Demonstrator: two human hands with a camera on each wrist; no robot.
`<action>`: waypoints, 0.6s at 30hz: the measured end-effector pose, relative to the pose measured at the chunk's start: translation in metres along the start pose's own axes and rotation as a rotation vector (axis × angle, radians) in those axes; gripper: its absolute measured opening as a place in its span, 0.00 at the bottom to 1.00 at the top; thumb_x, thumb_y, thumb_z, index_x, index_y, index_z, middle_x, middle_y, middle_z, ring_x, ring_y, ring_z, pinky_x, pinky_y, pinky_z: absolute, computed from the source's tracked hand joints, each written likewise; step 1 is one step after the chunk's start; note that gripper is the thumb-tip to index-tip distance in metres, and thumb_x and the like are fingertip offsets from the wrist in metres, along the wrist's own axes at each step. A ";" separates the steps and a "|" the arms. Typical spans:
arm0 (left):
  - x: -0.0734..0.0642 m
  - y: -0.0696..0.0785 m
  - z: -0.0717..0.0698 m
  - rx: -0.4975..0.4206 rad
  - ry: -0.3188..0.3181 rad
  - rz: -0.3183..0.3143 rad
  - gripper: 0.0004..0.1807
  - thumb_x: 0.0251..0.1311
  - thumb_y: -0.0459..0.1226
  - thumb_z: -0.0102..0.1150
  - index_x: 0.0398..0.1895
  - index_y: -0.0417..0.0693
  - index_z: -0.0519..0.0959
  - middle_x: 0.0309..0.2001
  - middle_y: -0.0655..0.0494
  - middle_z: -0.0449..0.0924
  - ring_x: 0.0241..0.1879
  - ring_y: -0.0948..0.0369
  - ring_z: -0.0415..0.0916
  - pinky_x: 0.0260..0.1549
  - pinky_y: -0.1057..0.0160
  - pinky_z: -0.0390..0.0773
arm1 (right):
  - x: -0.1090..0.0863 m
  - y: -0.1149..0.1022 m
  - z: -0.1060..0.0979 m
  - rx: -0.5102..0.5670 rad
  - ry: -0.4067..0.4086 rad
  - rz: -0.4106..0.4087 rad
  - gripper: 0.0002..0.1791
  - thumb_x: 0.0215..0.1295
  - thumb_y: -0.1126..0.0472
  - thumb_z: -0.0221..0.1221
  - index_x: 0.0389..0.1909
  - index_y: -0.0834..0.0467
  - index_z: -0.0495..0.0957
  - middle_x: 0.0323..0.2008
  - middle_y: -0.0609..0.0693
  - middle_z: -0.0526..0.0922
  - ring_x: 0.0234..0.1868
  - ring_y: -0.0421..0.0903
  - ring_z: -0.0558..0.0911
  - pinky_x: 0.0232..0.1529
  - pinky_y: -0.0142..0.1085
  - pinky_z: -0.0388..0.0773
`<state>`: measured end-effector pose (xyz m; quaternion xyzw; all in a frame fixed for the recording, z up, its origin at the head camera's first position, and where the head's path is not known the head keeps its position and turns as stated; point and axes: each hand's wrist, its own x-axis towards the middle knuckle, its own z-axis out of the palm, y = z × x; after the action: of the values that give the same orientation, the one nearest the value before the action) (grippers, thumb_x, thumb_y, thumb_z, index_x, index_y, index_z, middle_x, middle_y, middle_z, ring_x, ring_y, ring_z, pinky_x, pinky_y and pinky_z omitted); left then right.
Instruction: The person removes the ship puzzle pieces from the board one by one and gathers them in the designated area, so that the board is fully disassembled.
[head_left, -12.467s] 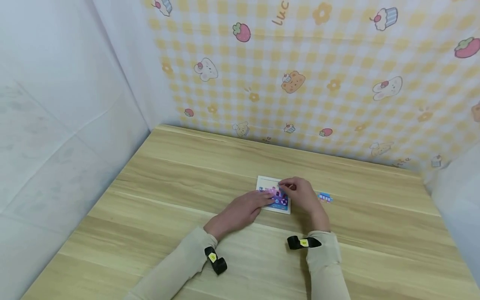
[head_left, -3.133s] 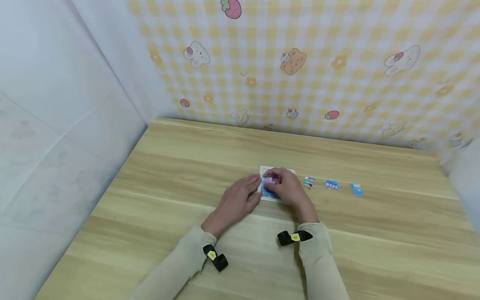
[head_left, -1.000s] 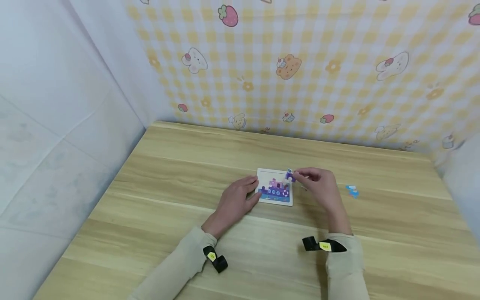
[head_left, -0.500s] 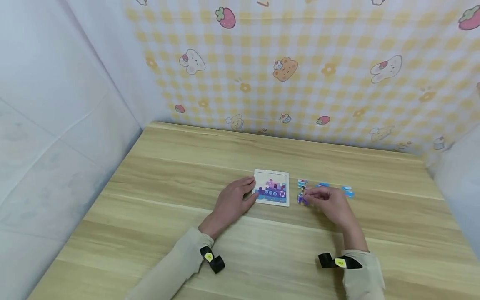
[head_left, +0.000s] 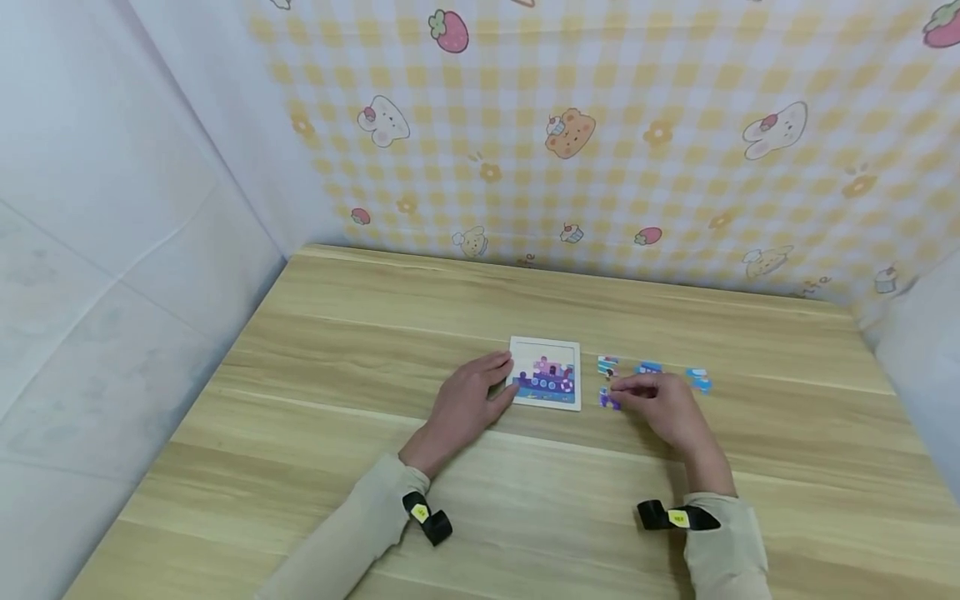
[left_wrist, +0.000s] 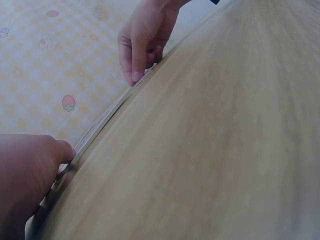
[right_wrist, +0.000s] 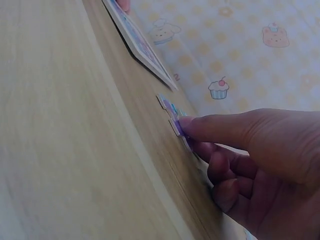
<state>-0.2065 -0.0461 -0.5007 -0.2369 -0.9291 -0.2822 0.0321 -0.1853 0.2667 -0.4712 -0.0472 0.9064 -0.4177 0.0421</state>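
Crosswise, the puzzle ship's long hull (head_left: 542,384); cabin (head_left: 548,367) toward cloth (head_left: 517,125)

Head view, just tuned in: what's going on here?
A person's left hand rests against the left edge of a puzzle tray; a boat picture fills the lower part, while the upper part looks bare. The right hand pinches a purple piece right of the tray. More loose pieces lie nearby.
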 end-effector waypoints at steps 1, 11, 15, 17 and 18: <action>0.000 0.000 0.000 0.001 -0.001 0.000 0.27 0.75 0.49 0.57 0.67 0.41 0.77 0.71 0.53 0.73 0.73 0.56 0.68 0.73 0.56 0.66 | 0.000 0.001 0.000 -0.004 0.001 0.001 0.08 0.68 0.63 0.69 0.43 0.61 0.90 0.42 0.56 0.90 0.34 0.43 0.78 0.31 0.30 0.76; 0.000 0.001 -0.002 0.000 -0.003 0.002 0.27 0.75 0.49 0.58 0.67 0.41 0.77 0.71 0.53 0.73 0.73 0.56 0.68 0.73 0.56 0.66 | 0.000 0.002 0.000 -0.015 -0.002 0.002 0.07 0.68 0.63 0.68 0.43 0.60 0.90 0.43 0.56 0.90 0.34 0.44 0.76 0.31 0.30 0.75; -0.001 0.002 -0.001 -0.002 0.001 0.000 0.27 0.75 0.49 0.57 0.67 0.41 0.77 0.71 0.53 0.73 0.73 0.56 0.68 0.73 0.56 0.67 | -0.001 0.002 -0.001 -0.009 -0.011 0.003 0.08 0.69 0.63 0.68 0.45 0.60 0.90 0.45 0.56 0.89 0.35 0.44 0.77 0.32 0.30 0.76; -0.001 0.002 -0.001 -0.003 0.002 0.000 0.26 0.75 0.49 0.58 0.67 0.41 0.77 0.71 0.52 0.74 0.72 0.56 0.68 0.72 0.55 0.67 | -0.001 0.002 -0.001 -0.008 -0.016 0.004 0.08 0.69 0.63 0.67 0.45 0.60 0.90 0.46 0.57 0.89 0.36 0.44 0.77 0.32 0.30 0.77; -0.001 0.002 -0.001 -0.003 0.003 0.000 0.26 0.75 0.49 0.58 0.67 0.41 0.77 0.71 0.53 0.74 0.72 0.56 0.68 0.72 0.55 0.67 | -0.001 0.001 -0.002 -0.006 -0.016 0.006 0.08 0.69 0.63 0.67 0.45 0.60 0.90 0.46 0.57 0.89 0.36 0.43 0.78 0.33 0.30 0.77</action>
<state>-0.2044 -0.0458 -0.4991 -0.2364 -0.9287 -0.2837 0.0329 -0.1842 0.2690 -0.4714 -0.0479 0.9074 -0.4145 0.0507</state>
